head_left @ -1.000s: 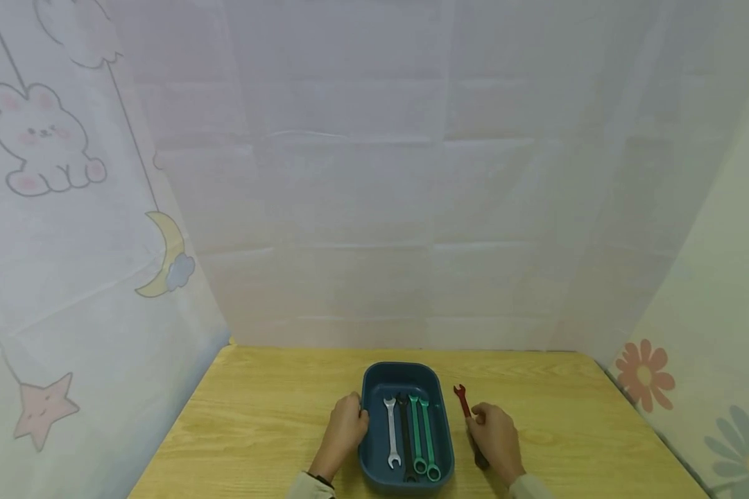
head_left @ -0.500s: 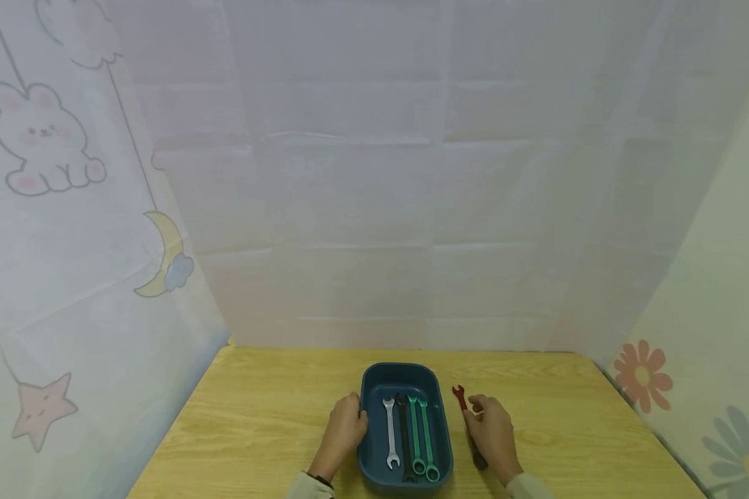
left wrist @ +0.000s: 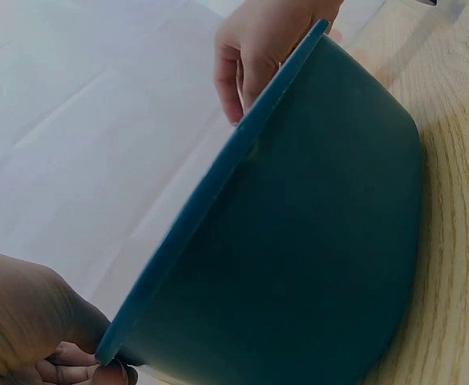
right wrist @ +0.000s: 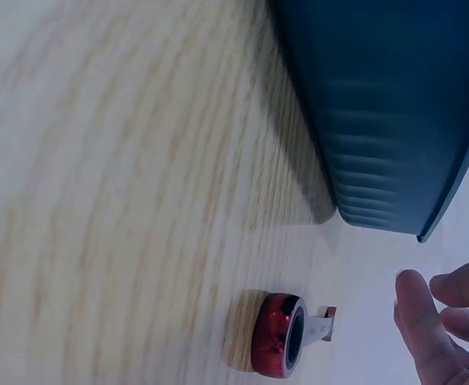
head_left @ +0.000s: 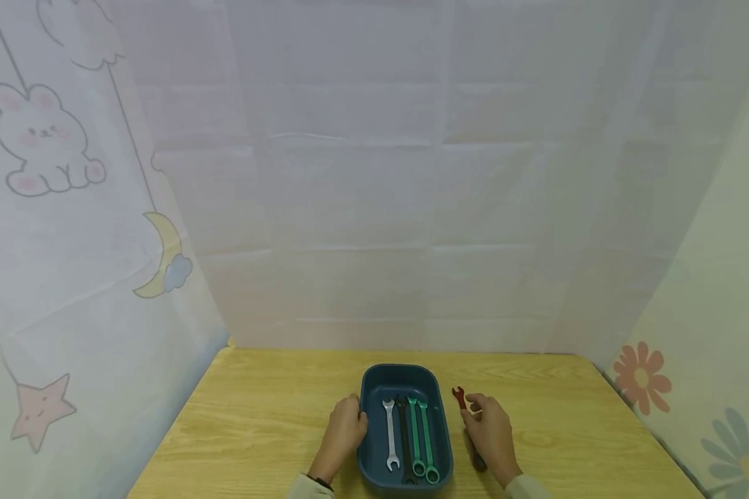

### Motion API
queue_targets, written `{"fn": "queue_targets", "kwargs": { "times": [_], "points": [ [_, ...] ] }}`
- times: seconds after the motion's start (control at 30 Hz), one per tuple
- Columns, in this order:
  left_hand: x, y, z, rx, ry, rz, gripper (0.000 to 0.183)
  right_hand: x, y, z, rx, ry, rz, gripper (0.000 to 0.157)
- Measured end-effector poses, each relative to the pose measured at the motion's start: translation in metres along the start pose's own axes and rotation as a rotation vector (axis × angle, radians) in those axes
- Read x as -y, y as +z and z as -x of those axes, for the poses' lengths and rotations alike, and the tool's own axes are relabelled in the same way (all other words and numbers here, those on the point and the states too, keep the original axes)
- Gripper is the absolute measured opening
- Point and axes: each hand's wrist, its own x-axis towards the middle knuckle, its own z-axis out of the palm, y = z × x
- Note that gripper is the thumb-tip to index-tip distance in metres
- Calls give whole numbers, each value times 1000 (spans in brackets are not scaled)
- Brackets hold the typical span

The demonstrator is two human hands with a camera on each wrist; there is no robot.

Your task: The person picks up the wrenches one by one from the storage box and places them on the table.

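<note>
My left hand (head_left: 346, 428) pinches the left rim of a dark blue plastic bin (head_left: 402, 378) between thumb and fingers; the left wrist view shows this grip too. Inside the bin, side by side, lie a silver open-end wrench (head_left: 391, 436), a black wrench (head_left: 404, 440) and two green combination wrenches (head_left: 415, 436). Right of the bin, a red wrench (head_left: 458, 396) lies on the table, its ring end nearest the person. My right hand (head_left: 493, 435) hovers over its middle, partly hiding it. In the right wrist view, the loosely bent fingers (right wrist: 417, 309) are apart from the wrench.
The light wooden table (head_left: 274, 402) holds the bin at its middle near the front. A pale sheet (head_left: 349, 208) hangs behind it. Printed side sheets stand at left and right, one with a rabbit (head_left: 46, 138), the other with flowers (head_left: 641, 378).
My right hand has shifted slightly forward and left, and its fingers have spread a little above the red wrench. The left hand and bin stay practically still.
</note>
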Motion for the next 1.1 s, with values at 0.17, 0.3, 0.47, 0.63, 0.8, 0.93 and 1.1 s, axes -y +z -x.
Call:
{"fn": "queue_targets", "kwargs": {
  "times": [0.17, 0.3, 0.47, 0.63, 0.8, 0.93, 1.1],
  "points": [
    [0, 1, -1, 2, -3, -2, 12, 3, -1, 1, -18, -10, 10, 25],
    [1, 1, -2, 5, -9, 2, 12, 5, -2, 2, -25, -18, 3, 26],
    [1, 0, -1, 2, 2, 0, 12, 6, -1, 1, -10, -2, -54, 25],
    [0, 0, -1, 6, 0, 2, 12, 7, 0, 1, 1, 11, -125, 24],
    [-1, -1, 0, 25, -10, 16, 9, 9, -1, 2, -7, 24, -131, 24],
    [-1, -1, 1, 23, -4, 16, 9, 11, -2, 2, -2, 37, -140, 24],
    [0, -1, 1, 6, 9, 10, 10, 13, -2, 2, -17, 14, -172, 25]
  ]
}}
